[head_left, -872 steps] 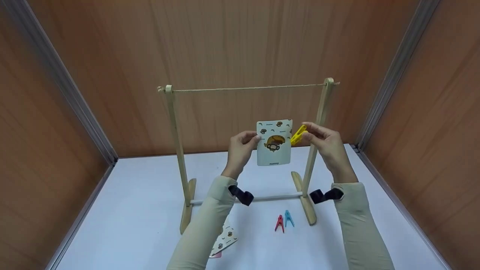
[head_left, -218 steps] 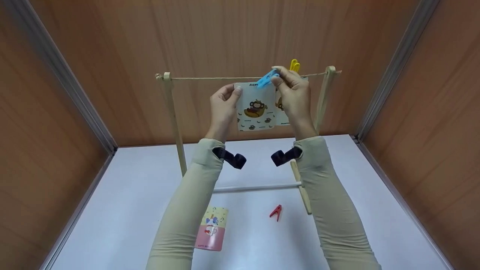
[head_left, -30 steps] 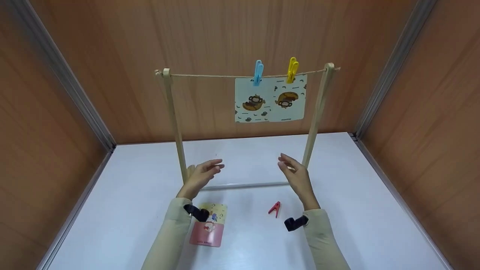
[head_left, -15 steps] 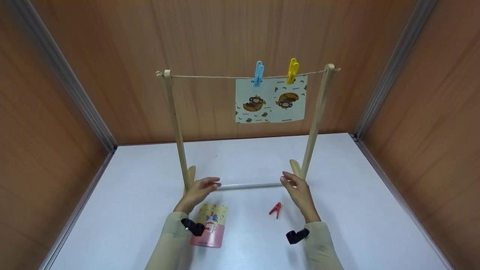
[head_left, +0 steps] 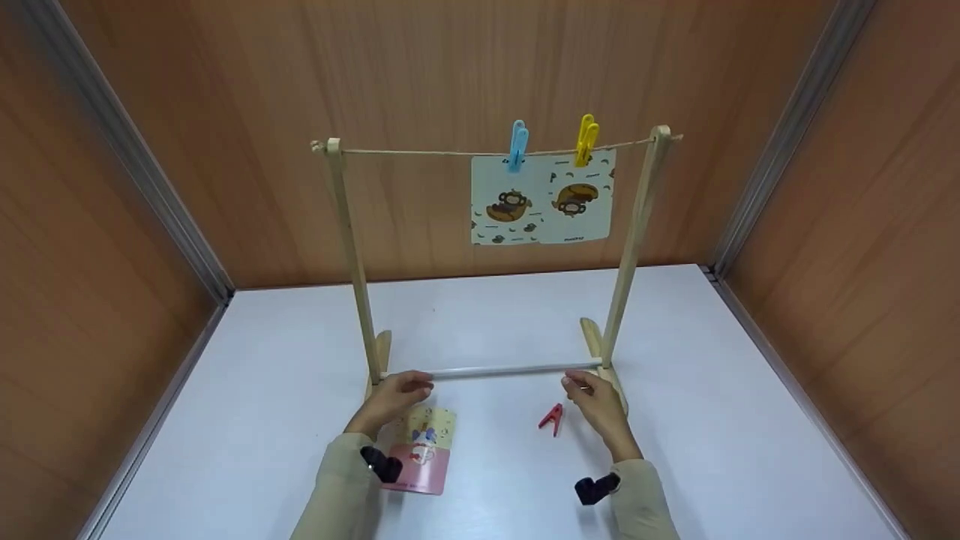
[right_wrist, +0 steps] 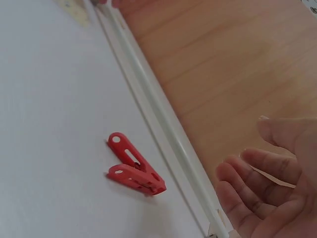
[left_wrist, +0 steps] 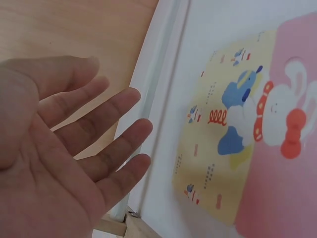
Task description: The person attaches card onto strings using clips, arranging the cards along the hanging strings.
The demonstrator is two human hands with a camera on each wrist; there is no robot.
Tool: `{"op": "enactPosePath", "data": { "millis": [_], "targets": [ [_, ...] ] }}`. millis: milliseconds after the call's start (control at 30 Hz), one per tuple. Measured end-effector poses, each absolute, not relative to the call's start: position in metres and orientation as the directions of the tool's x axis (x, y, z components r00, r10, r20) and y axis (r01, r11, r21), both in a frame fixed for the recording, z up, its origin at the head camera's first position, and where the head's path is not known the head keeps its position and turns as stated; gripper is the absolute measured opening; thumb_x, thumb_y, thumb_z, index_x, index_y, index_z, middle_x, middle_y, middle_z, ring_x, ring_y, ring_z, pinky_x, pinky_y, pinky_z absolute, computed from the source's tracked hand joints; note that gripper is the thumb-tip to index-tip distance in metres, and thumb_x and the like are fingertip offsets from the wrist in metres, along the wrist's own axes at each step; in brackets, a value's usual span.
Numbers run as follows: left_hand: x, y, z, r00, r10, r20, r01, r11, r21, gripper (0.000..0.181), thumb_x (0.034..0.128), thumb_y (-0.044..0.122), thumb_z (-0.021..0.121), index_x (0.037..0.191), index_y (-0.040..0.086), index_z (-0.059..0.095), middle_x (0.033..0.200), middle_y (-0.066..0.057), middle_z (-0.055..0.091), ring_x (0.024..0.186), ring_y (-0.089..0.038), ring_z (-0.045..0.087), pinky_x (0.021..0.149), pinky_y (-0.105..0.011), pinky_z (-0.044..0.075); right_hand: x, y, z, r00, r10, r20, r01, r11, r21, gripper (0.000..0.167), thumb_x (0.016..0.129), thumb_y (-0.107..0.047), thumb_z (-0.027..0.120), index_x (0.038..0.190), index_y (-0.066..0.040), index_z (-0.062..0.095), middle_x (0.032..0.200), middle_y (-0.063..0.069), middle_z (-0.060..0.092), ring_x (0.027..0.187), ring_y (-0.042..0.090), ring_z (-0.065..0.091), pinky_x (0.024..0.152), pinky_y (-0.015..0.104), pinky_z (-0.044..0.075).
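Note:
The left hand (head_left: 394, 403) is above the table just beyond a yellow and pink card (head_left: 425, 469), holding nothing; in the left wrist view its relaxed fingers stand apart beside the card (left_wrist: 223, 144). The right hand (head_left: 600, 409), also holding nothing, is to the right of a red clothespin (head_left: 552, 419) lying on the table. In the right wrist view that hand's fingers are loosely bent near the clothespin (right_wrist: 136, 168). Two pale monkey-print cards hang from the string, the left one (head_left: 499, 225) under a blue clothespin (head_left: 517, 146), the right one (head_left: 592, 217) under a yellow clothespin (head_left: 586, 141).
A wooden frame stands on the white table (head_left: 262, 420), with a left post (head_left: 352, 262), a right post (head_left: 634, 240) and a string (head_left: 420, 152) between their tops. A white rod (head_left: 495, 370) joins the posts low down. Wood-grain walls (head_left: 420, 67) enclose the table.
Since a second ago both hands have come down from above the low rod toward the card and red clothespin. Earlier, the blue clothespin and second monkey card were in the hands; now they are on the string.

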State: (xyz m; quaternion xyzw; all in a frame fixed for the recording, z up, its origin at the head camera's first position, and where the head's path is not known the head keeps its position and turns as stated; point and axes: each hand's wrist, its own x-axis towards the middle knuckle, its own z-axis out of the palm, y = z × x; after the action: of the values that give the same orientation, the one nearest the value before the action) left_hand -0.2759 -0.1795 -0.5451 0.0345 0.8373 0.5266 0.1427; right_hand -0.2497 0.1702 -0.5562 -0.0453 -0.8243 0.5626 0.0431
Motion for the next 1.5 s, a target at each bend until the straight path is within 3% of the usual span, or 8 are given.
{"op": "enactPosePath", "data": {
  "millis": [500, 800, 1233, 1500],
  "targets": [
    [-0.27, -0.186, -0.553, -0.957, 0.162, -0.24, -0.13, 0.501, 0.856, 0.033, 0.0915, 0.011, 0.063, 0.124, 0.007, 0.06, 0.115, -0.008, 0.064, 0.111, -0.026, 0.058, 0.1, -0.05, 0.043, -0.238, 0.169, -0.574, -0.992, 0.081, -0.094, 0.12, 0.434, -0.893, 0.021, 0.091, -0.019, 0.063, 0.098, 0.0, 0.069, 0.078, 0.009, 0.067, 0.067, 0.011, 0.058, 0.059, 0.024, 0.046],
    [-0.272, -0.19, -0.557, -0.949, 0.147, -0.277, -0.143, 0.585, 0.798, 0.033, 0.0883, 0.011, 0.067, 0.121, 0.008, 0.061, 0.114, -0.007, 0.063, 0.106, -0.026, 0.058, 0.091, -0.049, 0.048, -0.231, 0.166, -0.578, -0.996, 0.062, -0.065, 0.088, 0.509, -0.856, 0.023, 0.091, -0.022, 0.064, 0.097, 0.0, 0.068, 0.073, 0.002, 0.064, 0.065, 0.009, 0.055, 0.061, 0.025, 0.045],
    [-0.272, -0.196, -0.556, -0.944, 0.117, -0.308, -0.17, 0.628, 0.759, 0.037, 0.0792, 0.008, 0.075, 0.115, 0.006, 0.064, 0.113, -0.011, 0.061, 0.098, -0.027, 0.059, 0.074, -0.04, 0.051, -0.228, 0.159, -0.582, -0.999, 0.029, -0.032, 0.043, 0.561, -0.827, 0.025, 0.089, -0.021, 0.066, 0.099, 0.002, 0.066, 0.079, 0.004, 0.067, 0.072, 0.013, 0.058, 0.065, 0.028, 0.047],
    [-0.275, -0.197, -0.558, -0.937, 0.176, -0.302, -0.09, 0.712, 0.696, 0.042, 0.0714, 0.013, 0.083, 0.11, 0.007, 0.069, 0.109, -0.01, 0.06, 0.09, -0.024, 0.056, 0.068, -0.037, 0.051, -0.231, 0.152, -0.586, -1.0, -0.009, 0.006, -0.01, 0.602, -0.799, 0.031, 0.084, -0.021, 0.071, 0.104, 0.002, 0.065, 0.079, 0.004, 0.061, 0.072, 0.013, 0.055, 0.064, 0.027, 0.045]
  ]
}}
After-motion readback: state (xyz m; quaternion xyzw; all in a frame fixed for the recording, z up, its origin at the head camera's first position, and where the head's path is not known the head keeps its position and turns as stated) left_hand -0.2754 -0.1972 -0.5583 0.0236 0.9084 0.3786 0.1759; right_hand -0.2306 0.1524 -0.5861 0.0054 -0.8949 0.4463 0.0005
